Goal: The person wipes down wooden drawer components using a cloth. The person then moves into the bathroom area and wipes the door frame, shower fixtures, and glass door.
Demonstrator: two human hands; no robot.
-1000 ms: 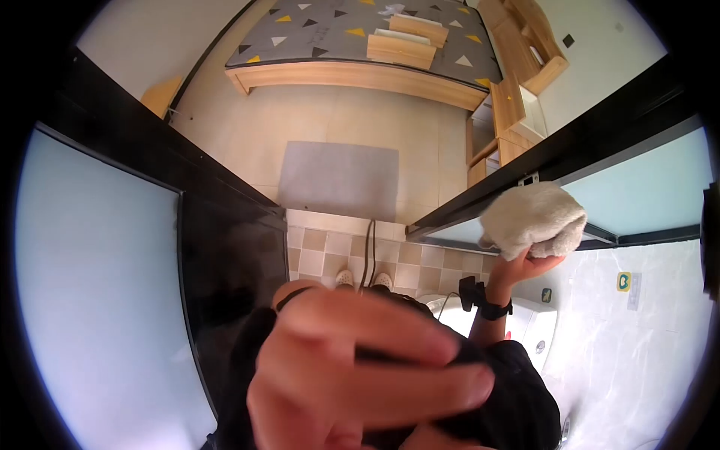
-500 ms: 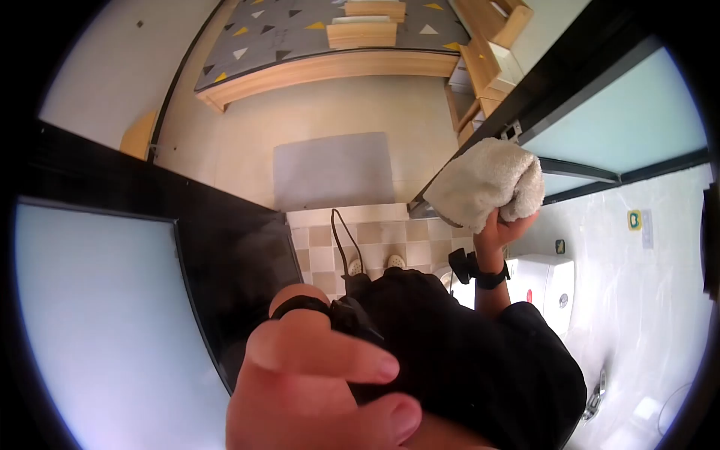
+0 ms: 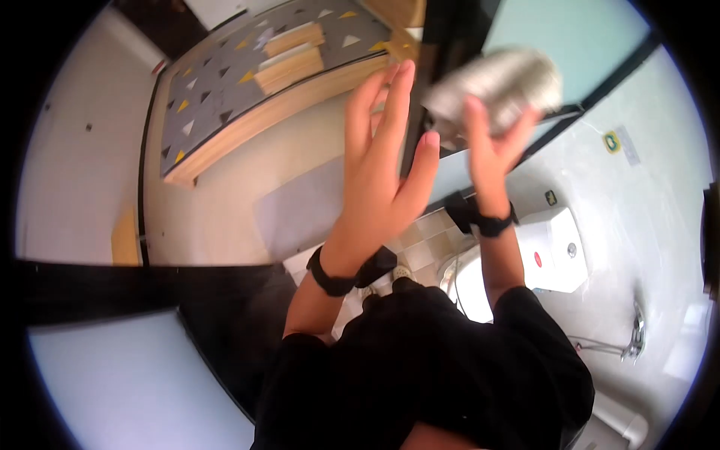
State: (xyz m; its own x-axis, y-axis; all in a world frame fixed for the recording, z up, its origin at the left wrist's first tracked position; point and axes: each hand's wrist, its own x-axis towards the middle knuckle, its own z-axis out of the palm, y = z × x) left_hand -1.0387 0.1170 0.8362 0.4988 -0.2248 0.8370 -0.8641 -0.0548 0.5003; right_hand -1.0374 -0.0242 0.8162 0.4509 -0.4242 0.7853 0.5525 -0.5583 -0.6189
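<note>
A folded, fluffy off-white towel (image 3: 499, 82), smeared by motion, is raised in front of the dark door frame. My right hand (image 3: 495, 146) holds it from below, with two digits showing against its near side and the others hidden. To the left of the towel, my left hand (image 3: 382, 161) is up with fingers stretched and thumb apart, holding nothing. A gap separates its fingertips from the towel. Each wrist wears a black band with a small dark device.
A white toilet (image 3: 551, 251) stands at right, with a metal tap fixture (image 3: 636, 334) on the wall beyond it. Frosted door panels (image 3: 142, 375) in dark frames flank me. Past the doorway lie a grey mat (image 3: 296, 206) and a low wooden bed (image 3: 262, 120).
My left hand has come up from the lower foreground to beside the towel. The right hand has lifted the towel higher. My view has turned and shifted toward the toilet side.
</note>
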